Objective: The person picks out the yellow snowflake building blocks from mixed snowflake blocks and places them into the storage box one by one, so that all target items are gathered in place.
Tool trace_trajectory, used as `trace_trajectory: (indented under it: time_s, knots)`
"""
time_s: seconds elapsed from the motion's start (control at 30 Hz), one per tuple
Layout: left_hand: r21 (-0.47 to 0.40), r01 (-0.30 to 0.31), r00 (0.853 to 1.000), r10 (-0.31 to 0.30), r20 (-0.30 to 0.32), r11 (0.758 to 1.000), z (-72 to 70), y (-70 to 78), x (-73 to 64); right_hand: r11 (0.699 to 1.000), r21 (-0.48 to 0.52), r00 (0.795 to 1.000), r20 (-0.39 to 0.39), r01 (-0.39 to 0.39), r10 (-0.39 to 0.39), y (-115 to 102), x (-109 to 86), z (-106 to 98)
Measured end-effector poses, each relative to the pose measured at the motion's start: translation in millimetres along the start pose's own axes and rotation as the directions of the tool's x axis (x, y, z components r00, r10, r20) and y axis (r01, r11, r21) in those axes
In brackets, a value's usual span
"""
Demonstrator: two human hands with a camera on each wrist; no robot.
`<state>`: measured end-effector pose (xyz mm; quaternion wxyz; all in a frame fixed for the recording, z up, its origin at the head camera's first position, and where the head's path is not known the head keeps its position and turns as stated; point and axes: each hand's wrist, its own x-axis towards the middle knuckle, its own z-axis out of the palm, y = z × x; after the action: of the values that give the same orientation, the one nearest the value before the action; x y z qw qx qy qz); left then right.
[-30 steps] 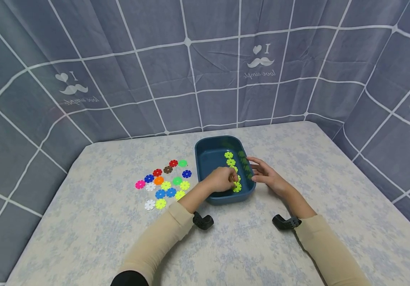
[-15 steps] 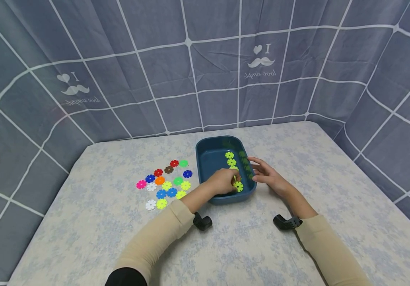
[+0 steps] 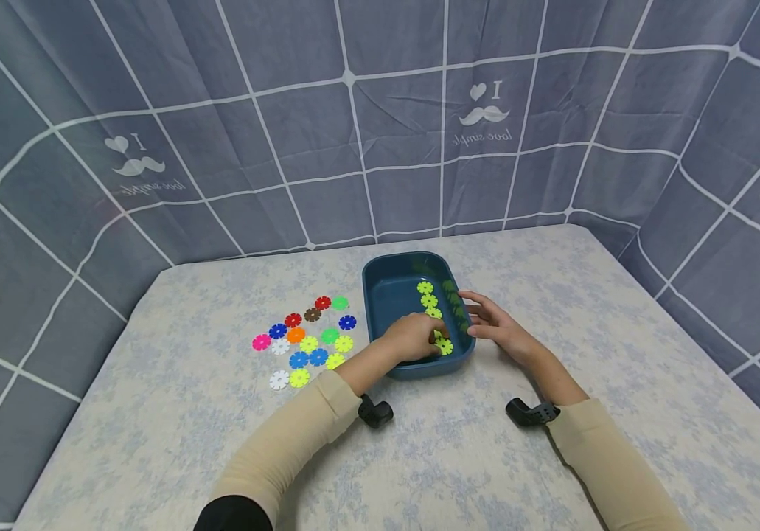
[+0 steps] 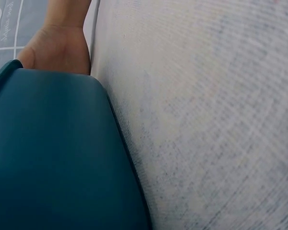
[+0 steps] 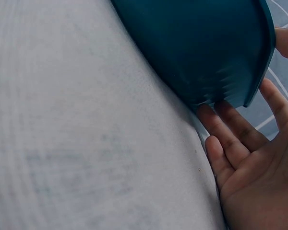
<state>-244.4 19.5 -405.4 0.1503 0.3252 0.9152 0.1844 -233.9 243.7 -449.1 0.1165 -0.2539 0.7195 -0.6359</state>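
Observation:
A dark teal tray (image 3: 389, 299) holds a column of yellow snowflake discs (image 3: 429, 301) along its right side. My left hand (image 3: 413, 337) reaches over the tray's near left corner, with curled fingers and thumb pinching at a yellow disc (image 3: 444, 346) low in that column; the fingers partly cover the neighbouring discs. My right hand (image 3: 495, 324) lies relaxed against the tray's right side. Its fingertips (image 5: 224, 108) touch the outer wall in the right wrist view. From the left wrist, the tray's outer wall (image 4: 53, 148) hides my left fingers, and my right hand (image 4: 62, 50) shows beyond.
Left of the tray, loose snowflake discs in several colours lie on the pale patterned tablecloth (image 3: 207, 413), among them an orange disc (image 3: 296, 335) and a pink disc (image 3: 262, 342). A grey-blue curtain (image 3: 393, 147) with white lines stands behind the table.
My left fingers have shifted slightly at the lower end of the column, and the lowest yellow disc sits a little further right. My right hand has stayed at the tray's side.

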Motion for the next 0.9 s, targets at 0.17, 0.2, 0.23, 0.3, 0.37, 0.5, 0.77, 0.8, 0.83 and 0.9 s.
trace_trajectory:
  time_s: [0.17,0.2,0.23,0.3,0.37,0.5,0.77,0.8,0.83,0.9]
  knots:
    - [0.010,0.004,1.000,-0.004,0.003,1.000,-0.3,0.6,-0.4,1.000,0.004,1.000,-0.003,-0.015,0.015,-0.9,0.0,0.1]
    - [0.010,0.003,1.000,-0.003,0.002,1.000,-0.5,0.7,-0.5,1.000,0.003,1.000,-0.004,-0.017,0.017,-1.1,0.1,0.1]
    - [0.008,0.001,1.000,-0.001,0.000,1.000,-0.6,0.7,-0.5,1.000,0.002,1.000,-0.006,-0.020,0.020,-1.5,0.1,0.3]
    - [-0.002,-0.005,1.000,0.005,-0.014,1.000,-0.6,0.4,-0.6,1.000,0.000,1.000,-0.008,-0.022,0.022,-1.6,0.1,0.4]
    - [-0.018,-0.020,0.999,0.019,-0.043,1.000,-0.8,0.2,-0.7,1.000,-0.001,1.000,-0.011,-0.024,0.024,-1.7,0.0,0.5]
    - [-0.057,-0.047,0.994,0.041,-0.098,0.997,-1.3,-0.7,-1.1,1.000,-0.006,1.000,-0.010,-0.018,0.018,-1.2,0.2,0.0]
    - [-0.131,-0.072,0.989,0.053,-0.138,0.989,-3.0,-2.1,-4.2,1.000,0.003,1.000,-0.008,-0.010,0.010,-1.7,-0.1,0.4]
    - [-0.143,-0.080,0.987,0.058,-0.150,0.986,-3.6,-2.3,-5.0,1.000,0.003,1.000,-0.008,-0.011,0.011,-1.7,0.1,0.3]
    - [-0.156,-0.089,0.984,0.063,-0.165,0.984,-4.2,-2.4,-6.1,1.000,0.003,1.000,-0.008,-0.012,0.012,-1.9,0.0,0.4]
    - [-0.175,-0.103,0.979,0.068,-0.193,0.979,-5.8,-2.7,-8.2,1.000,0.001,1.000,-0.008,-0.016,0.016,-2.5,-0.1,0.4]
